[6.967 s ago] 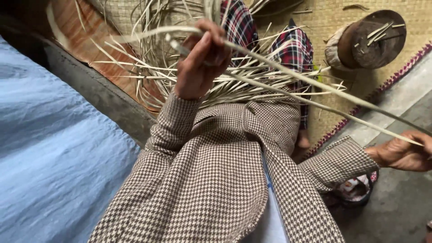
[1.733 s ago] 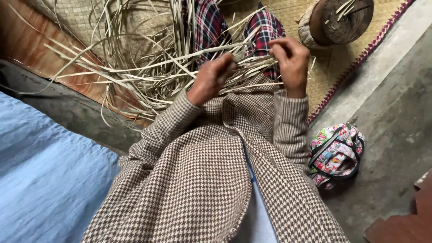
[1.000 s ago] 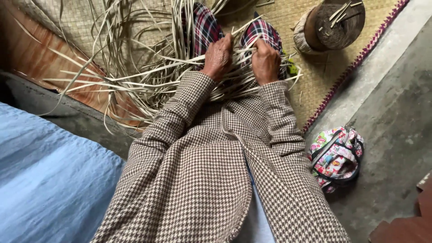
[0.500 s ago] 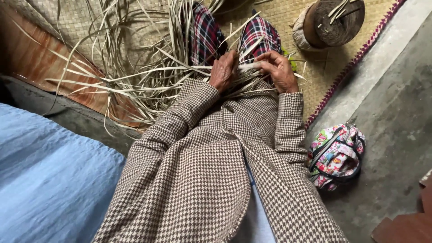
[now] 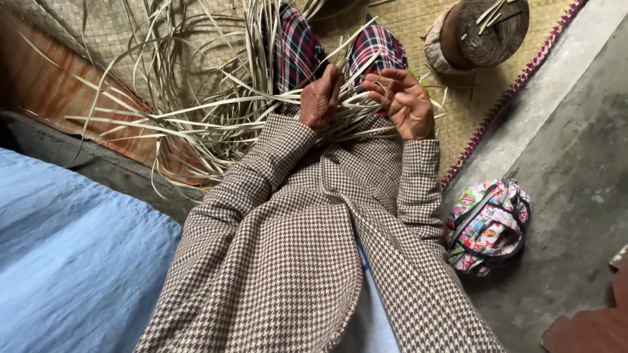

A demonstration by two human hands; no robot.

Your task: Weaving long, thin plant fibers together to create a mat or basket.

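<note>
While our left hand is squeezing the thin strips, our right hand beside that grip is curling open; one strip could be slipping loose.

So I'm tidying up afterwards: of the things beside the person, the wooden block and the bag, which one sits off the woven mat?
The colourful patterned bag: it lies on bare concrete floor by the right elbow. The round wooden block stands on the woven mat.

Home weaving spot: woven floor mat, loose strips, concrete floor
</note>
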